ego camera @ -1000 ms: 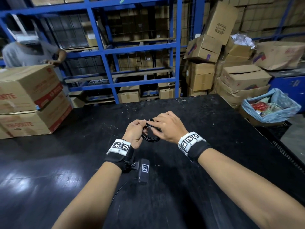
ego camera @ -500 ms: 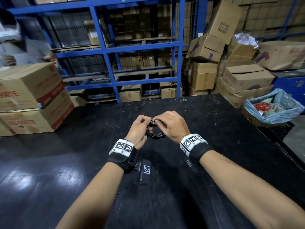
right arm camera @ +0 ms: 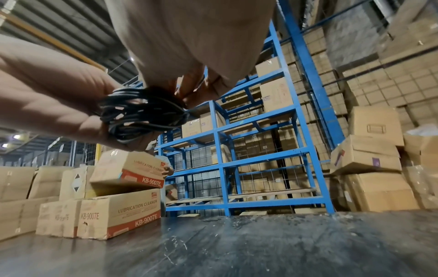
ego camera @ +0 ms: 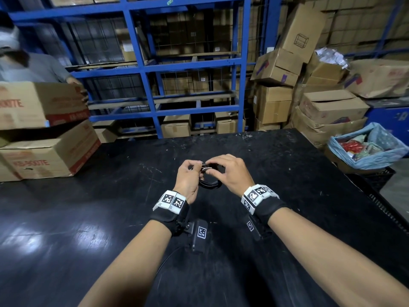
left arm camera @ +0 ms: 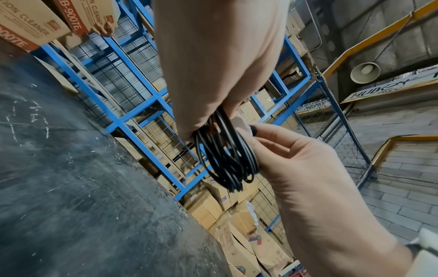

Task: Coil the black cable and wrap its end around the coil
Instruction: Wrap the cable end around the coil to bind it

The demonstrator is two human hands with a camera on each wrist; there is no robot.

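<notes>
Now, cable (ego camera: 209,183): black, coiled into small multi-loop bundle, held above worktop (ego camera: 88,218) betw. both hands, not touching it.
Left hand (ego camera: 188,178): fingers curled round coil's left side, holding loops together.
Right hand (ego camera: 230,173): fingertips pinch cable end/plug at top of coil; rest of hand arched over it.
Change: vs. half a sec ago plug end sits higher, atop the bundle; coil size same.
Meaning: prob. coiling done, end-wrap under way; no. of wraps can't tell.
Around: boxes (ego camera: 44,156) at worktop's left; blue racks (ego camera: 141,69) behind.
</notes>
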